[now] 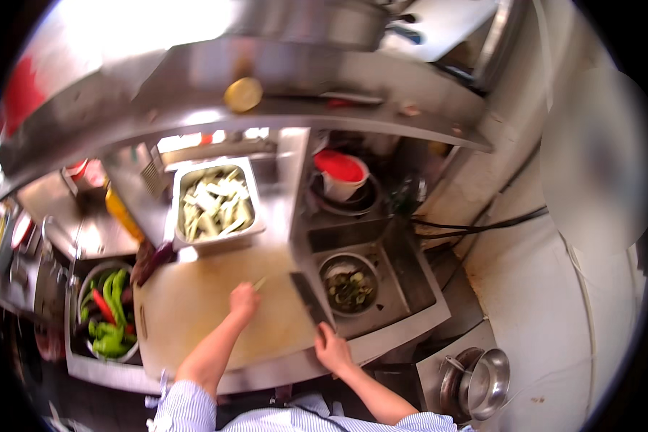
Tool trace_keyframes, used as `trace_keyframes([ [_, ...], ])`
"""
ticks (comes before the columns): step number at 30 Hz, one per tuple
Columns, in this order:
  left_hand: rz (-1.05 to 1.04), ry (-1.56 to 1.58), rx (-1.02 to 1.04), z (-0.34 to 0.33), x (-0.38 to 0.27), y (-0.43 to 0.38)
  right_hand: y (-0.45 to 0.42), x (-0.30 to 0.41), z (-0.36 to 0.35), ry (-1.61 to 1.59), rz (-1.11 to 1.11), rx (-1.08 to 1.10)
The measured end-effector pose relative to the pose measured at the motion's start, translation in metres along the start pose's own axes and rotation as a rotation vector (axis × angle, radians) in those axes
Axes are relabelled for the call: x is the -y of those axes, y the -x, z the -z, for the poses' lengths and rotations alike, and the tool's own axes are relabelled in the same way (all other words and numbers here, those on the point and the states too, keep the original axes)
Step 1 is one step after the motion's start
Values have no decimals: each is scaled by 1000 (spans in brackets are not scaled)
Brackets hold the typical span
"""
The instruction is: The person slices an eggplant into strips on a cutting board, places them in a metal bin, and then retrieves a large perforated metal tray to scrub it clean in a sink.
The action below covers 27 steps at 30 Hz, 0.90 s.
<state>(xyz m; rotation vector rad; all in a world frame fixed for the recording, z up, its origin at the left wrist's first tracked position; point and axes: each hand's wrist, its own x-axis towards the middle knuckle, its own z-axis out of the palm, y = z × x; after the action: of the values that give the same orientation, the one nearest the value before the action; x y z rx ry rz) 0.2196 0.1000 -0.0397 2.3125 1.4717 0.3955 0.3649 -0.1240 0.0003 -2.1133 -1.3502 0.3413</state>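
My left hand is above the middle of a worn cutting board, with a small pale vegetable strip between its fingertips. At the board's right edge, my right hand grips the handle of a broad-bladed kitchen knife. The blade points away from me, alongside the sink. Behind the board stands a rectangular steel pan filled with pale cut vegetable pieces. Dark purple eggplants lie at the board's back left corner.
A bowl of green and red peppers sits in the left basin. In the right sink is a bowl of trimmings. A white bucket with red inside stands behind it. An overhead steel shelf crosses the front. Metal pans are low right.
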Motion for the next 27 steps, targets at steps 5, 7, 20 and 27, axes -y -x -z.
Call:
trace_keyframes([
  [5, 97, 393, -390, 71, 29, -47, -1, 13, -25, 40, 4, 135],
  [7, 54, 396, -432, 120, 19, -65, 1, 35, -28, 149, 62, 231],
  [20, -302, 203, -417, 204, 30, 27, -44, 10, 131, 125, 136, -302],
  [27, -486, -24, -545, 301, -48, 53, -162, -25, 353, 69, 130, -724],
])
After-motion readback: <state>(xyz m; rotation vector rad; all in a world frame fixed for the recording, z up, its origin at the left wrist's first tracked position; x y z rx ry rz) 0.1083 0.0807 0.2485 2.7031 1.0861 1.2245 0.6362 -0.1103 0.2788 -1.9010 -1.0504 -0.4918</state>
